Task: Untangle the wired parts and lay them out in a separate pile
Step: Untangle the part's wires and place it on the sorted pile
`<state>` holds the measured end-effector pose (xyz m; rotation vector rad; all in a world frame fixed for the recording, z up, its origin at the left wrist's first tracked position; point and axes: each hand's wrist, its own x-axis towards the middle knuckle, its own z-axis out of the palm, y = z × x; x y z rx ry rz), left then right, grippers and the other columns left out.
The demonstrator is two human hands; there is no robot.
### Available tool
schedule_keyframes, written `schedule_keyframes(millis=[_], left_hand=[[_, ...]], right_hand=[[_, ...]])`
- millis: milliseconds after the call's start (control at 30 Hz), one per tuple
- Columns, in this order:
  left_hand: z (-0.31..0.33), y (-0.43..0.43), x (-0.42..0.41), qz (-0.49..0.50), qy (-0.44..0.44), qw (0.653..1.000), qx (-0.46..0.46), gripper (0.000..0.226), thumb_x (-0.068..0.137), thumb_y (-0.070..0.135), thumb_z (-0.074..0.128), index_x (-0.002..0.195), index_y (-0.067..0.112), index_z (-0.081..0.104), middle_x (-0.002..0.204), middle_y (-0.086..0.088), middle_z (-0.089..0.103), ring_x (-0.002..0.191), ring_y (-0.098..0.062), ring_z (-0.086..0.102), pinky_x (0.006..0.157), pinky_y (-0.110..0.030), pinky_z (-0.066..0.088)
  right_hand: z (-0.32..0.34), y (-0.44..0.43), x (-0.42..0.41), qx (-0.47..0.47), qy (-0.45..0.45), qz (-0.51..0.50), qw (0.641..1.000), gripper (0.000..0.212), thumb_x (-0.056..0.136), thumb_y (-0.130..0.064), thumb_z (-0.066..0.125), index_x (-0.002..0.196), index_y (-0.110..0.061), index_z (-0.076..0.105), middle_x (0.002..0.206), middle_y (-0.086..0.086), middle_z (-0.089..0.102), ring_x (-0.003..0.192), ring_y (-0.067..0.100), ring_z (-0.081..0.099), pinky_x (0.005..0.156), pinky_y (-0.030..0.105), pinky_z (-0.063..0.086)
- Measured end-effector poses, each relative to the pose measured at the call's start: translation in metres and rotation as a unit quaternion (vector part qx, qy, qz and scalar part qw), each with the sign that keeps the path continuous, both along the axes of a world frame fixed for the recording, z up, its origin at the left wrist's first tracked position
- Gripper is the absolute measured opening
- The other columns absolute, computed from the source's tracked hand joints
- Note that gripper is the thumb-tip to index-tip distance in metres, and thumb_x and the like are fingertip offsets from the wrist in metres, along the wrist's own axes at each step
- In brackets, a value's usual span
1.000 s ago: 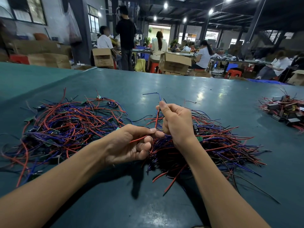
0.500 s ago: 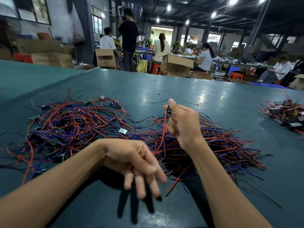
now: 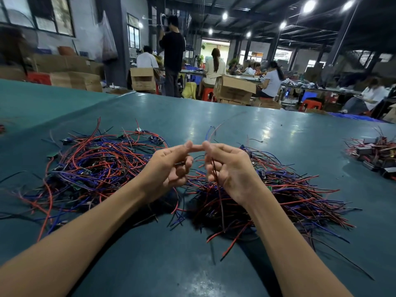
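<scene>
Both hands are raised over a green table (image 3: pixel 235 129), between two heaps of red, blue and black wires. My right hand (image 3: pixel 229 168) grips a wired part (image 3: pixel 218 196). Its red and dark wires run down through the palm toward the table, and short blue and red ends (image 3: pixel 211 130) stick up above the fingers. My left hand (image 3: pixel 171 166) is palm-up with curled fingers, its fingertip touching the right hand's fingertips. Motion blur hides whether it pinches a wire. The tangled heap (image 3: pixel 96 168) lies to the left and a straighter pile (image 3: pixel 295 189) to the right.
A third pile (image 3: pixel 377 153) of wires with black box-shaped parts sits at the table's far right. Loose wire ends trail toward the near edge. Beyond the far edge are cardboard boxes (image 3: pixel 234 88), stools and several seated or standing people.
My left hand let go of a red wire, dropped with fingers spread, then rose to meet the right hand. The right hand kept its wires and shifted slightly.
</scene>
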<state>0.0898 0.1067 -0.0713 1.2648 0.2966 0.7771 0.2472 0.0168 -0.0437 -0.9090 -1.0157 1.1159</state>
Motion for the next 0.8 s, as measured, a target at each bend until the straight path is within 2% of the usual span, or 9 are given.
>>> schedule_keyframes(millis=[67, 167, 300, 400, 533, 633, 733, 800], left_hand=[[-0.001, 0.000, -0.001, -0.008, -0.006, 1.000, -0.005, 0.039, 0.090, 0.044, 0.073, 0.112, 0.013, 0.075, 0.074, 0.003, 0.050, 0.054, -0.004, 0.038, 0.039, -0.015, 0.033], [-0.001, 0.001, -0.001, 0.006, 0.010, 1.000, -0.016, 0.046, 0.081, 0.042, 0.079, 0.114, 0.010, 0.076, 0.071, 0.006, 0.049, 0.057, -0.004, 0.039, 0.044, -0.015, 0.036], [-0.002, 0.001, -0.001, 0.014, 0.016, 1.000, -0.013, 0.037, 0.077, 0.032, 0.081, 0.107, 0.011, 0.078, 0.076, 0.002, 0.058, 0.059, -0.005, 0.041, 0.040, -0.017, 0.030], [-0.004, 0.002, 0.000, 0.024, 0.003, 0.999, -0.030, 0.027, 0.080, 0.022, 0.080, 0.102, 0.008, 0.079, 0.076, -0.003, 0.056, 0.059, -0.006, 0.045, 0.040, -0.017, 0.031], [-0.004, 0.006, -0.003, 0.039, -0.003, 0.998, -0.050, 0.020, 0.080, 0.021, 0.077, 0.097, 0.009, 0.080, 0.068, -0.001, 0.058, 0.053, -0.004, 0.047, 0.038, -0.015, 0.036], [-0.003, 0.006, -0.002, 0.049, -0.005, 0.997, -0.059, 0.014, 0.081, 0.019, 0.076, 0.092, 0.010, 0.080, 0.067, 0.001, 0.058, 0.052, -0.004, 0.046, 0.039, -0.016, 0.036], [-0.002, 0.006, -0.001, 0.059, -0.018, 0.995, -0.074, 0.014, 0.081, 0.019, 0.075, 0.090, 0.009, 0.078, 0.071, 0.001, 0.059, 0.055, -0.005, 0.048, 0.040, -0.016, 0.037], [-0.001, 0.006, -0.001, 0.061, -0.023, 0.995, -0.080, 0.019, 0.080, 0.022, 0.076, 0.093, 0.009, 0.074, 0.073, 0.001, 0.060, 0.057, -0.005, 0.050, 0.040, -0.016, 0.038]], right_hand=[[-0.004, 0.002, -0.002, 0.008, -0.055, -0.020, 0.998, 0.018, 0.078, -0.019, 0.082, 0.087, -0.005, 0.074, 0.064, 0.005, 0.061, 0.046, 0.014, 0.051, 0.037, 0.023, 0.041], [-0.010, 0.005, -0.003, 0.032, -0.147, -0.071, 0.986, 0.024, 0.078, -0.016, 0.085, 0.090, -0.002, 0.071, 0.063, 0.013, 0.063, 0.040, 0.019, 0.048, 0.034, 0.024, 0.041], [-0.016, 0.005, -0.005, 0.057, -0.279, -0.145, 0.948, 0.026, 0.079, -0.014, 0.087, 0.088, -0.002, 0.065, 0.057, 0.008, 0.059, 0.035, 0.020, 0.050, 0.034, 0.031, 0.047], [-0.019, 0.003, -0.010, 0.083, -0.345, -0.183, 0.917, 0.023, 0.080, -0.015, 0.086, 0.087, -0.006, 0.066, 0.061, 0.013, 0.063, 0.038, 0.023, 0.053, 0.037, 0.039, 0.050], [-0.019, 0.002, -0.010, 0.108, -0.380, -0.208, 0.895, 0.027, 0.077, -0.021, 0.089, 0.093, -0.008, 0.071, 0.067, 0.007, 0.069, 0.045, 0.029, 0.060, 0.039, 0.035, 0.052], [-0.019, 0.003, -0.010, 0.118, -0.395, -0.206, 0.887, 0.028, 0.078, -0.022, 0.088, 0.098, -0.009, 0.074, 0.068, 0.009, 0.070, 0.047, 0.028, 0.061, 0.039, 0.035, 0.053], [-0.021, 0.006, -0.010, 0.122, -0.407, -0.215, 0.880, 0.020, 0.082, -0.024, 0.085, 0.097, -0.012, 0.078, 0.061, 0.010, 0.066, 0.048, 0.030, 0.061, 0.044, 0.042, 0.053], [-0.021, 0.006, -0.011, 0.112, -0.395, -0.202, 0.889, 0.012, 0.087, -0.024, 0.080, 0.093, -0.014, 0.079, 0.059, 0.010, 0.066, 0.046, 0.025, 0.064, 0.043, 0.043, 0.053]])
